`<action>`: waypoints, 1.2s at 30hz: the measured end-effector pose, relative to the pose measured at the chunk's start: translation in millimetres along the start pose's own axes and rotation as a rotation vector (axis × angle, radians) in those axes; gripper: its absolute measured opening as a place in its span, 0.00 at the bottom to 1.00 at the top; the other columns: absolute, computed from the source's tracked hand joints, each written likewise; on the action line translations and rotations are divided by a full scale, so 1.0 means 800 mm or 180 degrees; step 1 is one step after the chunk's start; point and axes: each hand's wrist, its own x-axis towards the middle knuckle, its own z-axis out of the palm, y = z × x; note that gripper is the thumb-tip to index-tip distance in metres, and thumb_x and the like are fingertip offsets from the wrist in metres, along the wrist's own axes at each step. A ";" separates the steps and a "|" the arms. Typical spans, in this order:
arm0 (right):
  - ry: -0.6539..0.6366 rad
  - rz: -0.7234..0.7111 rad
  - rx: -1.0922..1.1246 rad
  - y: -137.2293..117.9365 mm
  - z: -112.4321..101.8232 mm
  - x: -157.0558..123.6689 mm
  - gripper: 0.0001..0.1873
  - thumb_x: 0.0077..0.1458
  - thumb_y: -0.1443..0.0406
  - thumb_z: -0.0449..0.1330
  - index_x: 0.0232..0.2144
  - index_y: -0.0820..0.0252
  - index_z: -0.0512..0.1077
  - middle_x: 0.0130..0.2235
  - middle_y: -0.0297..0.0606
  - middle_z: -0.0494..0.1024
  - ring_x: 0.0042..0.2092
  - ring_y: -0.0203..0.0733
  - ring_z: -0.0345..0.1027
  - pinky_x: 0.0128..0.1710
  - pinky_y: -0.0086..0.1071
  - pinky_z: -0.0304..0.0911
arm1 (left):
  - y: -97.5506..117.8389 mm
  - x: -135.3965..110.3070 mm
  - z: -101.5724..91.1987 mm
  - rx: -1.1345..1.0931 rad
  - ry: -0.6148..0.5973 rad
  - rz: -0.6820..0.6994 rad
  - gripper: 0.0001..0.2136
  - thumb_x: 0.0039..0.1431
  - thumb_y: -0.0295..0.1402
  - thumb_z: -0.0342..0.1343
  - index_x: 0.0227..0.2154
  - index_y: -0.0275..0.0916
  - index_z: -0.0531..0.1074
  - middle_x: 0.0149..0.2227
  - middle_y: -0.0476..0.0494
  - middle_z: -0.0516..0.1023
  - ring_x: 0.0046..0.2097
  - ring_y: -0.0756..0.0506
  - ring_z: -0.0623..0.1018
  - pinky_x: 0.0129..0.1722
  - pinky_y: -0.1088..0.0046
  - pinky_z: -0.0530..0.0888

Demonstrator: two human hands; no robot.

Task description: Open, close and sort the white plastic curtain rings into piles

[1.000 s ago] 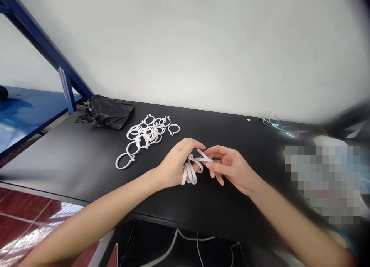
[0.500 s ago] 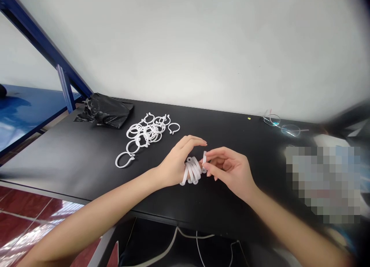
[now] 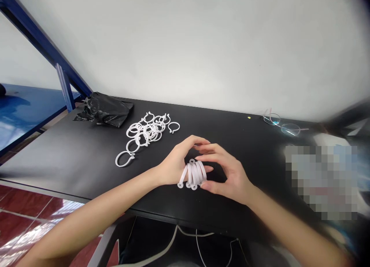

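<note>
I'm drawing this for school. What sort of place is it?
Probably an indoor workspace, though I can't tell whether it's a home or a workshop. White rings lie on a black table beside a plain wall.

Smooth plastic rings (image 3: 194, 173), crinkled glossy plastic bag (image 3: 108, 111), smooth matt tabletop (image 3: 86, 155), shiny floor tiles (image 3: 23, 201)

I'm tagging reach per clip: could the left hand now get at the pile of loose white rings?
Probably yes: nothing visible stands between the left hand and the pile, though the white rings looped on its fingers might hamper grasping.
</note>
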 end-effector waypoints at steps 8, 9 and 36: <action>-0.0733 0.0877 0.0693 0.004 0.009 0.001 0.26 0.46 0.58 0.71 0.48 0.56 0.72 0.50 0.42 0.74 0.50 0.49 0.70 0.52 0.43 0.66 | 0.000 -0.002 -0.003 0.0080 -0.0001 0.0045 0.25 0.52 0.32 0.66 0.52 0.42 0.65 0.52 0.40 0.71 0.55 0.41 0.72 0.56 0.59 0.69; -0.0784 0.0961 0.0776 0.004 0.010 0.000 0.26 0.46 0.59 0.70 0.48 0.56 0.72 0.49 0.41 0.74 0.49 0.48 0.70 0.51 0.41 0.66 | -0.001 -0.002 -0.005 0.0082 0.0002 0.0063 0.24 0.52 0.32 0.65 0.52 0.42 0.65 0.53 0.39 0.71 0.55 0.41 0.72 0.56 0.59 0.69; 0.0522 -0.0301 -0.0626 0.010 0.016 -0.009 0.19 0.48 0.68 0.69 0.44 0.53 0.73 0.46 0.44 0.74 0.36 0.43 0.72 0.29 0.36 0.74 | -0.017 -0.003 0.030 -0.3152 -0.0318 -0.1387 0.12 0.66 0.38 0.48 0.32 0.39 0.73 0.30 0.45 0.73 0.38 0.47 0.76 0.48 0.59 0.75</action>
